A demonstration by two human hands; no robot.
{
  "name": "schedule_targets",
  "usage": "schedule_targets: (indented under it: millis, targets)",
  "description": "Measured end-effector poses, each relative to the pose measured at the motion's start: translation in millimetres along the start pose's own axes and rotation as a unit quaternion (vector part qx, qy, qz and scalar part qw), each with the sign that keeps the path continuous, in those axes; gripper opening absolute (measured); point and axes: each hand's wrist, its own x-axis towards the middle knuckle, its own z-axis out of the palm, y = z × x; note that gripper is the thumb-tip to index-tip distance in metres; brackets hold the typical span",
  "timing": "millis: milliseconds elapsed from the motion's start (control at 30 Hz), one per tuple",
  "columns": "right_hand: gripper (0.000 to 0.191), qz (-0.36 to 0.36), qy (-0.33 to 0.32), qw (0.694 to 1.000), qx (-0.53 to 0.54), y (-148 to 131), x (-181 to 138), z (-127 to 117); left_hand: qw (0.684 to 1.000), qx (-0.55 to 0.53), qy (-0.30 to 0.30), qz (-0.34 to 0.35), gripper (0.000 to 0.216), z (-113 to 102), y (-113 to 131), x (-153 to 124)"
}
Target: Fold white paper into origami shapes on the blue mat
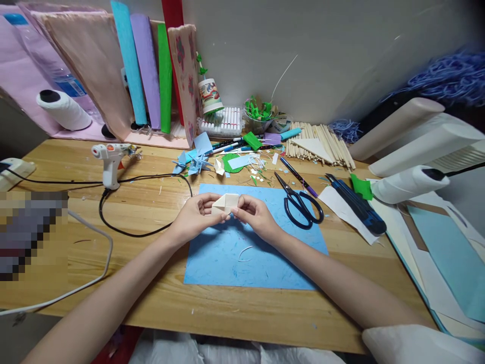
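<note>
Between my two hands is a small piece of folded cream paper, with a slanted, pointed left end and a squarer right end. The fingers of my left hand pinch its left side. At its lower right, the thumb and fingers of my right hand grip the same piece. Both hands are raised over a blue sheet lying on the wooden table. A short curved white strip rests on that sheet. Black-handled scissors lie partly on the sheet's right side, blades pointing to the back.
A white glue gun with a black cord stands at left. Folded blue paper pieces, markers and scraps crowd the back. A blue utility knife, a white thread cone and stacked paper are at right. Crepe paper rolls stand behind.
</note>
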Motion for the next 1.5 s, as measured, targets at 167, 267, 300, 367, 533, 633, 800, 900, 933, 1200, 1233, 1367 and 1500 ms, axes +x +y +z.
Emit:
schedule_targets:
  millis: [167,267,300,367,533,633,800,900,933,1200,1233,1367,1500]
  targets:
    - [0.026,-0.004,-0.007,1.0,0.001,0,-1,-1,1.0,-0.012,0.008,-0.004,0.05,2,1,-1]
    - [0.026,0.001,-0.005,1.0,0.01,0,-1,-1,1.0,0.004,0.016,0.004,0.051,4,0,-2]
    - [0.026,0.002,-0.001,1.0,0.012,0,0,-1,1.0,0.014,0.023,0.014,0.049,5,0,-2]
    - [0.026,0.003,0.009,1.0,0.012,1,1,-1,0.998,0.035,0.036,0.037,0.044,5,-2,-2]
    - [0.02,0.005,-0.016,1.0,-0.008,3,0,3,0.997,0.054,0.032,0.053,0.039,8,-4,-5]
    - [0.027,0.001,-0.037,0.999,-0.015,4,-2,5,0.994,0.066,0.036,0.079,0.039,10,-6,-7]
    - [0.021,-0.001,-0.044,0.999,-0.01,2,-4,4,0.989,0.087,0.038,0.11,0.038,11,-7,-9]
    - [0.02,-0.004,-0.051,0.999,-0.001,1,-4,4,0.993,0.078,0.027,0.09,0.04,10,-3,-8]
    - [0.021,-0.006,-0.052,0.999,-0.002,0,-4,4,0.994,0.073,0.023,0.082,0.042,9,-2,-8]
    - [0.03,-0.014,-0.044,0.998,-0.033,0,-4,3,0.997,0.053,0.008,0.058,0.047,4,-2,-6]
    - [0.03,-0.016,-0.041,0.998,-0.042,0,-4,3,0.997,0.059,0.005,0.058,0.043,3,-2,-5]
    - [0.03,-0.027,-0.037,0.992,-0.114,0,-7,4,0.987,0.131,-0.023,0.09,0.019,1,-1,-4]
    - [0.027,-0.042,-0.025,0.983,-0.177,-2,-9,4,0.965,0.223,0.014,0.139,0.015,1,1,-5]
